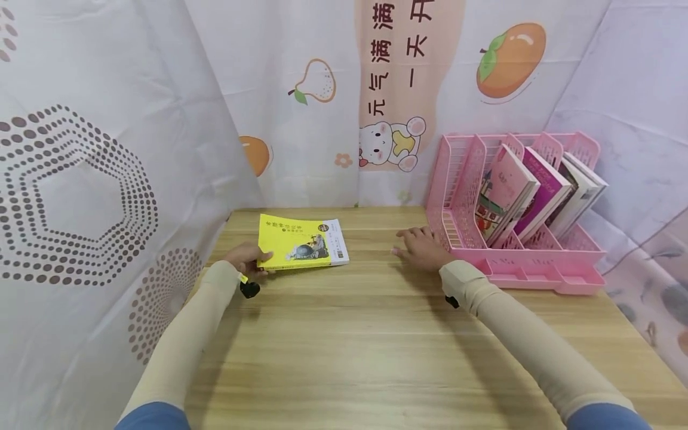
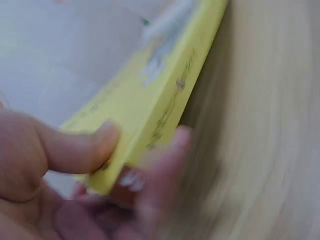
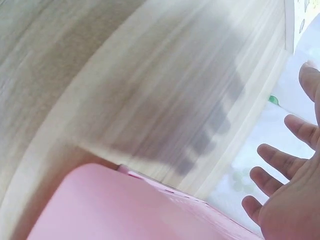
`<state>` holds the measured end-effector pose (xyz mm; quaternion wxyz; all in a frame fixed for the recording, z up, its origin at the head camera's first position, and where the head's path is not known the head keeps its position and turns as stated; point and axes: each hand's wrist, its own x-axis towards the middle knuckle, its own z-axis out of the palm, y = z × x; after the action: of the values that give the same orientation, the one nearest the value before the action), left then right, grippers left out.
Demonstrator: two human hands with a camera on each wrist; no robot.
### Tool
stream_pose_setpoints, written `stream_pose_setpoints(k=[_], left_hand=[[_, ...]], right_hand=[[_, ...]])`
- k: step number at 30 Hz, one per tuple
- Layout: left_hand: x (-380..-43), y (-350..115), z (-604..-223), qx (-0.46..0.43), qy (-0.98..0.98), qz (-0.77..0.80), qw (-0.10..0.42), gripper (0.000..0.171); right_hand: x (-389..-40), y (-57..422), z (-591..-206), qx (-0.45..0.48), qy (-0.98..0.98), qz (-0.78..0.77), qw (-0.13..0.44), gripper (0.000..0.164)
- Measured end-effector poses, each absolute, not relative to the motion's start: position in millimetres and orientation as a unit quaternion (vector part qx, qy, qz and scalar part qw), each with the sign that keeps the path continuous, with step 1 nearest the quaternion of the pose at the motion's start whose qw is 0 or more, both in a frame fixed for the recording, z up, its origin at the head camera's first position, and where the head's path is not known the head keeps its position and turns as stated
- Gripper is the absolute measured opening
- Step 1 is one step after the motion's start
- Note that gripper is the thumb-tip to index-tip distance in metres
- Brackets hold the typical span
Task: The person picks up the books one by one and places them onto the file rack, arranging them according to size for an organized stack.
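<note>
A yellow paperback book (image 1: pixel 292 243) with a white strip on its right side is gripped at its left lower corner by my left hand (image 1: pixel 247 258). In the left wrist view, the thumb lies on the cover of the book (image 2: pixel 125 105) and the fingers curl under the spine edge, somewhat blurred. My right hand (image 1: pixel 421 248) is held over the table, left of the pink file rack (image 1: pixel 467 257). Its fingers are spread and relaxed in the right wrist view, with nothing in the hand (image 3: pixel 292 185), and its shadow falls on the wood.
Several books stand leaning in the rack's slots, among them a pink book (image 1: pixel 510 179) and a purple book (image 1: pixel 543 185). Small trays (image 1: pixel 524 272) line the rack's front. The wooden table (image 1: pixel 333 340) meets a printed curtain (image 1: pixel 312 149) at the back and left.
</note>
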<state>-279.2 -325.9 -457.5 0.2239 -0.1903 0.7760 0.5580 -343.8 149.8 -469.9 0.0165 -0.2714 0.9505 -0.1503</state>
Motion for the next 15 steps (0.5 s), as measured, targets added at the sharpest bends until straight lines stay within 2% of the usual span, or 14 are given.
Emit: stream_pose_setpoints(k=[2,5,10,12,13,15], left_hand=[[-281.0,-324.0,-458.6,-0.225,0.723,0.621,0.2,0.029],[-280.0,-321.7,-461.6,-0.284,0.65,0.693,0.129,0.029],[-278.0,-312.8,-465.5,-0.333,0.518,0.787,0.016,0.016],[-279.0,-307.7,-470.0,-0.349,0.49,0.799,-0.014,0.014],[-279.5,-304.7,-473.0,-0.356,0.491,0.795,-0.022,0.016],[-279.9,-296.3,-478.4,-0.361,0.513,0.778,-0.035,0.032]], right_hand=[[-343.4,149.9,-469.7,-0.273,0.95,-0.148,0.018,0.057],[-342.6,149.6,-471.1,-0.28,0.948,-0.15,0.017,0.057],[-341.6,152.8,-472.1,-0.279,0.948,-0.152,0.006,0.056],[-340.5,154.7,-471.0,-0.276,0.949,-0.153,0.004,0.055],[-340.2,155.3,-470.5,-0.274,0.949,-0.153,0.004,0.055],[-338.6,155.8,-469.5,-0.273,0.95,-0.154,0.002,0.054]])
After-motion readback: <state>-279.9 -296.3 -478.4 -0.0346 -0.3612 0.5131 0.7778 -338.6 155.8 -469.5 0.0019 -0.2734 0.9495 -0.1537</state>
